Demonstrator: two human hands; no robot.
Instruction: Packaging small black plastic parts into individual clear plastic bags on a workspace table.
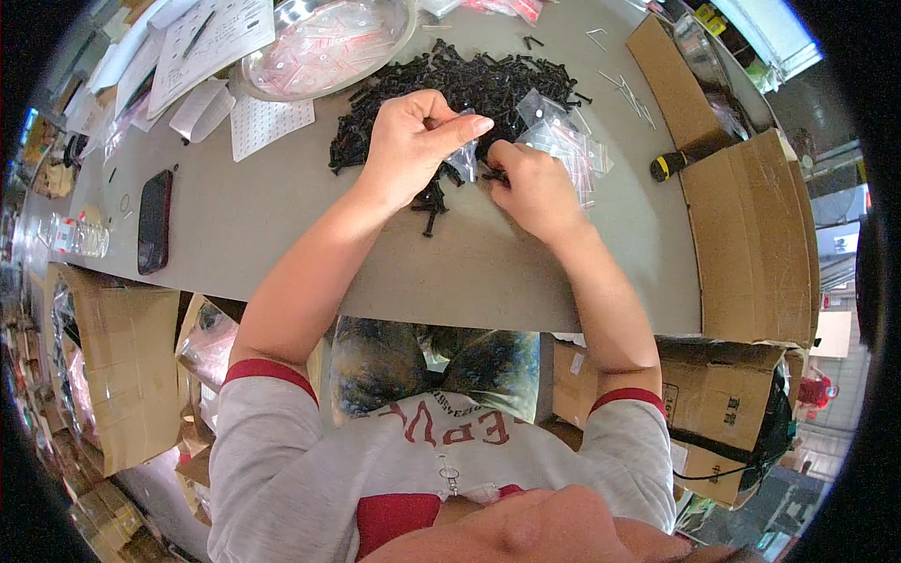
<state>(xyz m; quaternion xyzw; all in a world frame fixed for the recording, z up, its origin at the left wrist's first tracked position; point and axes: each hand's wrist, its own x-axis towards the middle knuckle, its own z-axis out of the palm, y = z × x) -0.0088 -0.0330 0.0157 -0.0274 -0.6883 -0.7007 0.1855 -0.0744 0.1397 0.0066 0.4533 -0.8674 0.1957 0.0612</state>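
Observation:
A large heap of black screws (413,89) is spread over the far middle of the table. At its near edge my left hand (418,141) pinches a small clear plastic bag (465,165) between thumb and fingers. Close by on the right, my right hand (540,188) is closed, with its fingertips on dark screws (494,174) beside the bag; how many it grips is hidden. Several clear zip bags (574,150) lie just beyond my right hand. A few loose screws (430,214) trail toward me from the heap.
A metal bowl (409,36) of small red-striped bags stands at the far left, near paper sheets (208,47). A phone (156,222) and a plastic bottle (83,236) lie left. Thin metal rods (631,96), a black-and-yellow object (668,166) and a cardboard box (751,239) are right.

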